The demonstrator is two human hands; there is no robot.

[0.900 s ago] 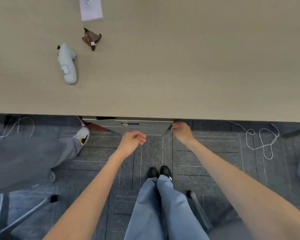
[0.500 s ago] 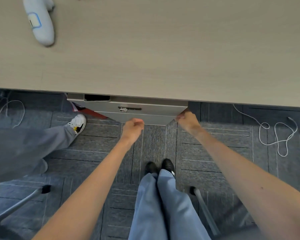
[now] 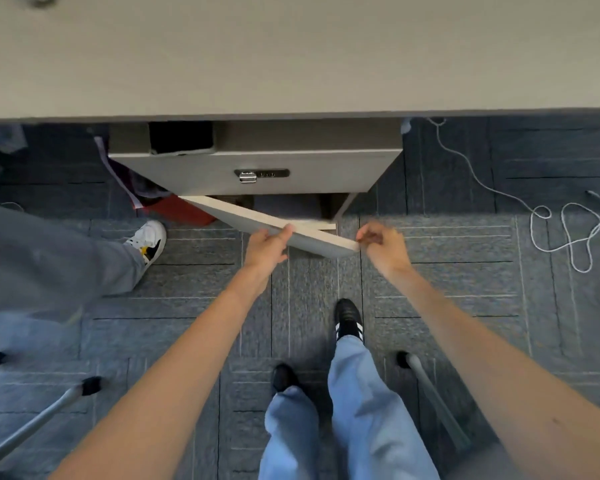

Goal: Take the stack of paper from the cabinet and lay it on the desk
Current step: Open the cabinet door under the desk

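The stack of paper [image 3: 326, 226] cannot be made out for certain: only a pale sliver shows between the two hands, just behind the swinging edge of the cabinet door [image 3: 274, 225], and it may be the paper's edge or part of the cabinet floor. The door is a pale-edged panel hinged on the far-left side of the hands, standing partly open and slanting toward the person. The left hand [image 3: 265, 247] curls over the door's top edge near its middle, fingers wrapped on it; the right hand [image 3: 383, 245] pinches the door's free corner between thumb and fingertips. Both hands therefore hold the door and neither holds paper. Above the hands sits the rest of the cabinet [image 3: 257, 171], with a small combination lock [image 3: 261, 174] on its front, tucked under the desk [image 3: 291, 53], whose bare top stretches away beyond the hands. To the left of the left hand are another person's grey trouser leg and white shoe [image 3: 149, 239]; to the right of the right hand a white cord [image 3: 568, 226] lies looped on the carpet. Judging by this, the task is at its opening step: the door is being opened, while reaching in, gripping the stack, lifting it out and laying it on the desk all appear to remain.
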